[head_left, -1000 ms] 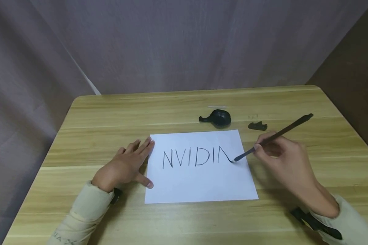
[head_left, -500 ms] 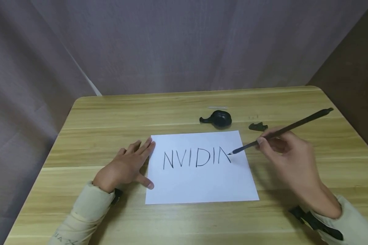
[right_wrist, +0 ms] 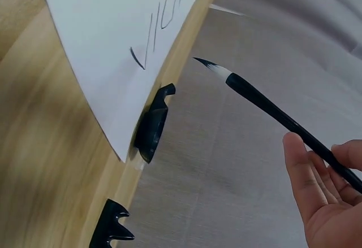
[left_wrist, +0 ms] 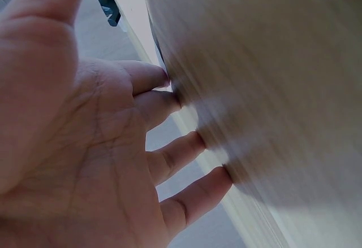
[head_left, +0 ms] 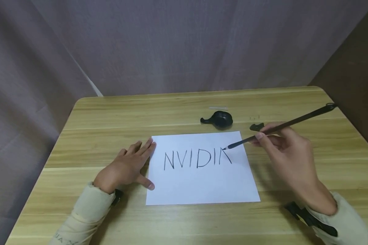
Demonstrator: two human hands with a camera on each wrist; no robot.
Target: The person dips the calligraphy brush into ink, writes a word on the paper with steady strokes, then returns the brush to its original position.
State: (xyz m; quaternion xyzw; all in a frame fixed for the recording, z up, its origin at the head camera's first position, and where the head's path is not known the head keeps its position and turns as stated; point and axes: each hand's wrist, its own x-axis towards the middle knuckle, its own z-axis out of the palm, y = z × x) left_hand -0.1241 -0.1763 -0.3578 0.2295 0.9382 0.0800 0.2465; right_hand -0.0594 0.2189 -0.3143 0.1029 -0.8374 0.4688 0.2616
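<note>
In the head view a white sheet of paper [head_left: 202, 187] lies on the table, with NVIDI and a further pair of slanted strokes in black. My left hand [head_left: 122, 168] rests with spread fingers at the sheet's left edge, the thumb on the paper. My right hand [head_left: 289, 160] pinches a dark calligraphy brush [head_left: 306, 118] between thumb and fingers, its shaft sloping up to the right. The black-tipped bristles overlap the top of the last letter there. In the right wrist view the brush [right_wrist: 263, 107] shows its tip raised off the paper.
Behind the paper stands a black ink dish [head_left: 222, 119] with a curved handle. A small dark wavy brush rest [head_left: 257, 127] sits near my right fingers. Farther back lies a thin clear strip [head_left: 217, 108]. A grey curtain [head_left: 184, 47] hangs beyond the table's far edge.
The brush tip has left the lower end of the last slanted stroke and moved up and left to its top. The brush's rear end has swung right. My left hand stays in place.
</note>
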